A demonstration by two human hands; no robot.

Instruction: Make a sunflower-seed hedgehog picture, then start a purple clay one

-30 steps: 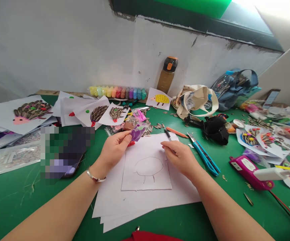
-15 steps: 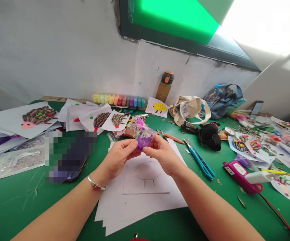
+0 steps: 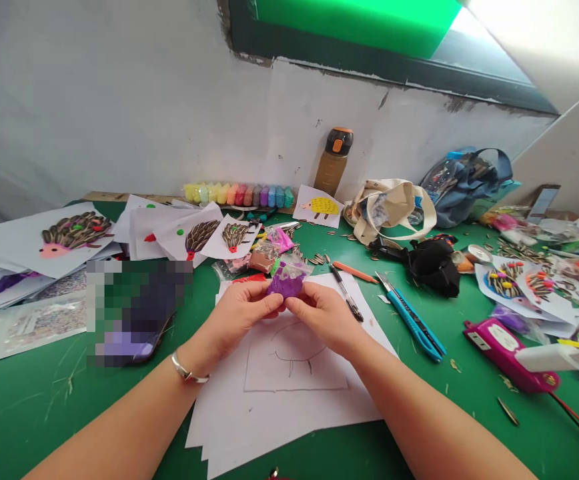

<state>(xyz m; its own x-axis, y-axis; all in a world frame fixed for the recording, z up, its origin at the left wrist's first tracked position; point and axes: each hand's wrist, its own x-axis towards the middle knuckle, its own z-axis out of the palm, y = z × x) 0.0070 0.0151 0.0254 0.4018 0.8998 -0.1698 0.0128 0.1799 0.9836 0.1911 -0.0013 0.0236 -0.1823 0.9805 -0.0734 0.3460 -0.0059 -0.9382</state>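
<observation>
Across a cluttered green table [image 3: 14,413], a stack of white paper [image 3: 269,433] lies beneath a worker's two hands, its line drawing [image 3: 292,362] of a rounded body on two legs partly covered by them. The left hand [image 3: 234,313] and right hand [image 3: 327,317] meet above it, thumbs almost together, both pinching a small purple-filled bag [image 3: 287,279] between their fingertips. A second earlier the left hand held the bag alone, while the right was well apart from it, over the pen [image 3: 348,293]; now both grip it, and the pen lies free just beside the right hand, its whole length in view. The shift suggests that attention, for the moment, is on the bag and its contents rather than on the drawing. No brand or wording can be made out: the bottle [image 3: 333,160] far beyond the hands carries only faint marks, the bead pouch [image 3: 39,320] well to the left of the left hand shows no legible print, and the white label [image 3: 502,337] on the magenta device [image 3: 489,353], to the right of the right hand, is too small to read.
</observation>
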